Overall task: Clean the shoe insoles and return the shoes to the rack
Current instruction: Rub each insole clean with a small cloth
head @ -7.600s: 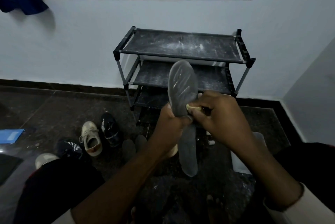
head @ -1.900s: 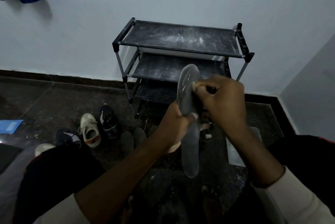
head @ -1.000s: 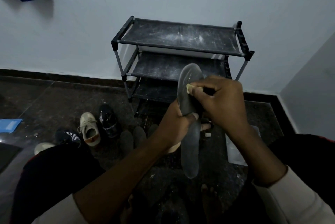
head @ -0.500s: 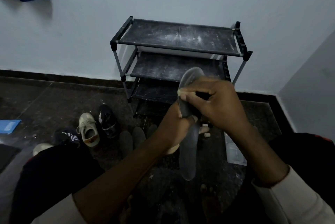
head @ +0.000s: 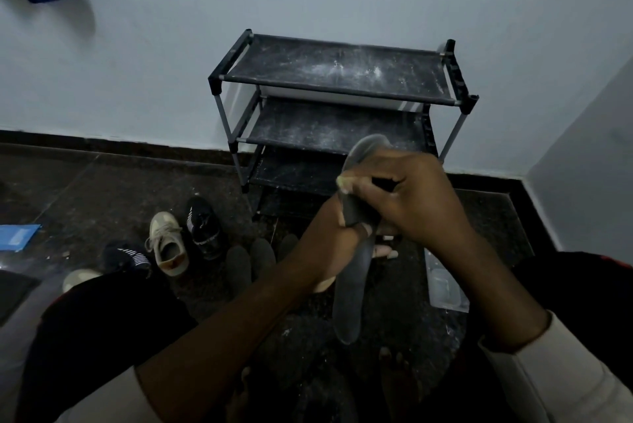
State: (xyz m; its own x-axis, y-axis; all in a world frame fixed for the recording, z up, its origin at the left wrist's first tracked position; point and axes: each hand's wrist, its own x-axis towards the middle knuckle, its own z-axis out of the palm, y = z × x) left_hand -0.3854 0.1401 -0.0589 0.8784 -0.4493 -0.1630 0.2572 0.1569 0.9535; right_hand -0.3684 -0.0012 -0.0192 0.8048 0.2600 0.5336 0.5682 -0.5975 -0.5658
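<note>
A long grey insole point(head: 350, 302) stands upright in front of me, and my left hand point(head: 325, 244) grips it round its middle. My right hand point(head: 407, 200) grips a small pale scrubbing piece point(head: 343, 180) and presses it on the upper half of the insole, covering most of that half. Behind them stands the black three-shelf shoe rack point(head: 339, 80), dusty and with no shoes on it. On the floor to the left lie a white sneaker point(head: 168, 244), a black sneaker point(head: 203, 227) and a black striped shoe point(head: 126, 256).
Several dark insoles point(head: 251, 260) lie on the dark floor by my left forearm. A clear plastic packet point(head: 445, 282) lies at the right. A blue sheet point(head: 17, 237) sits at the far left. White walls close the back and right; my knees fill the bottom corners.
My right hand has slid the scrubbing piece down from the insole's upper part toward its middle. The left hand keeps its hold on the insole.
</note>
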